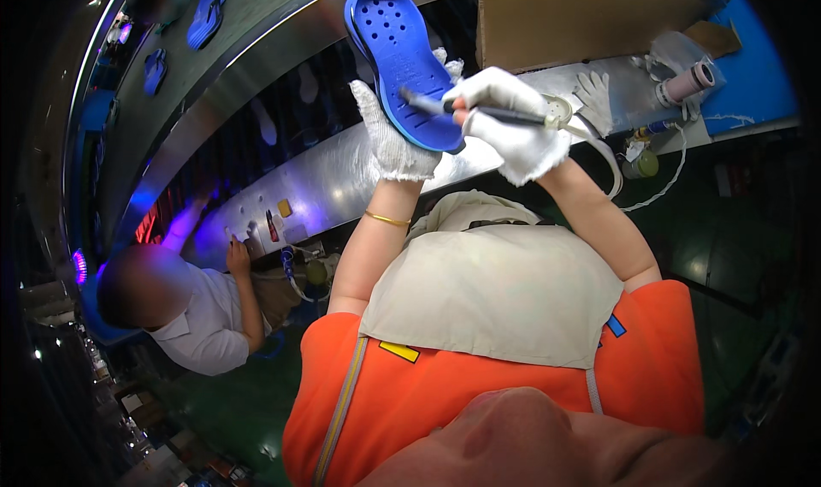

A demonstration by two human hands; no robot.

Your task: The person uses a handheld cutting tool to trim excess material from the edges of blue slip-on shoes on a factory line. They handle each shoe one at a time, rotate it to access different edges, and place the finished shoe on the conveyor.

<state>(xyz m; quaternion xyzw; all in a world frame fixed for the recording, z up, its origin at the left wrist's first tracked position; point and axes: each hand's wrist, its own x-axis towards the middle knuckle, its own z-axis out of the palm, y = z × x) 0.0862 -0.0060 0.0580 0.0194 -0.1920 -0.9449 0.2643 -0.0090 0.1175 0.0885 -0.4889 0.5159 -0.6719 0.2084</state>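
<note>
A blue shoe sole (409,59) with round holes at its far end and slots nearer me is held up over the metal bench. My left hand (393,141), in a white knit glove, grips it from beneath, thumb along its left edge and fingertips showing past the right edge. In my right hand (513,123), also gloved with bare fingertips showing, is a brush (505,113) with a dark handle. Its pale bristles touch the inner face of the sole near the middle, slightly smeared by motion. Just behind the right hand is a round, pale, perforated piece (558,109).
Blue soles (208,15) lie on a green conveyor (274,0) at far left. A co-worker (205,307) sits left along the metal bench (316,183). Right: a cardboard box (590,17), spare white gloves (594,98), a pink tumbler (688,83), a hanging bottle (643,164) and a hose.
</note>
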